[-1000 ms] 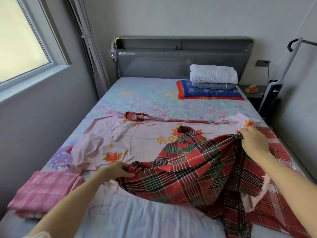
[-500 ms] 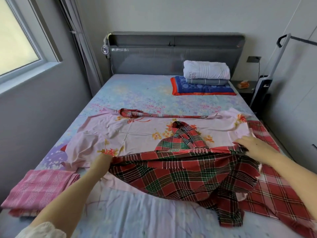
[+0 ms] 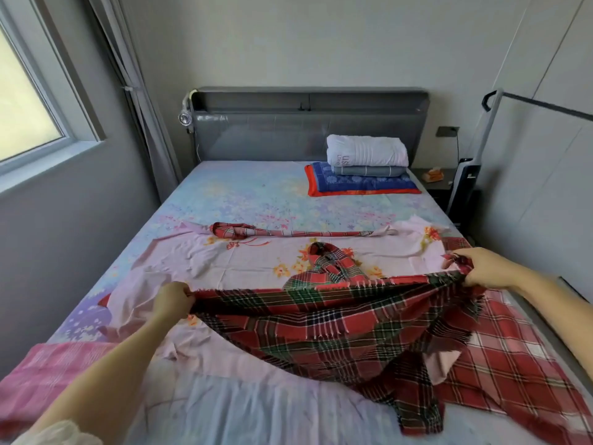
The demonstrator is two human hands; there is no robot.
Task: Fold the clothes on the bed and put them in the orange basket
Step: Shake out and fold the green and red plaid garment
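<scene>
1. Looking down from the head camera: gripping the fringed top edge of the red-and-green plaid cloth (image 3: 337,319) with both hands, the left hand (image 3: 171,300) at its left end and the right hand (image 3: 481,268) at its right end.
2. Curling the left fingers tight round the edge, knuckles up; closing the right fingers on a bunched corner of the same fabric.
3. Holding that edge just above the pink floral cloth (image 3: 224,261) spread across the bed (image 3: 250,194); letting the rest of the plaid sag toward the foot, partly over a red-and-white check cloth (image 3: 513,364) on the right.
4. Comparing with a second ago: drawing the hands farther apart, turning a humped, slack edge into a nearly straight, taut line.
5. Reading this, as a judgement only, as squaring the piece up before a first fold; not yet folding it.
6. Noting a folded pink check piece (image 3: 48,370) at the near left corner, a twisted plaid strip (image 3: 288,233) beyond the floral cloth, and a stack of folded linens (image 3: 365,150) by the headboard.
7. Finding no orange basket anywhere in view, so leaving its place unknown; expecting several loose cloths yet to be folded.
</scene>
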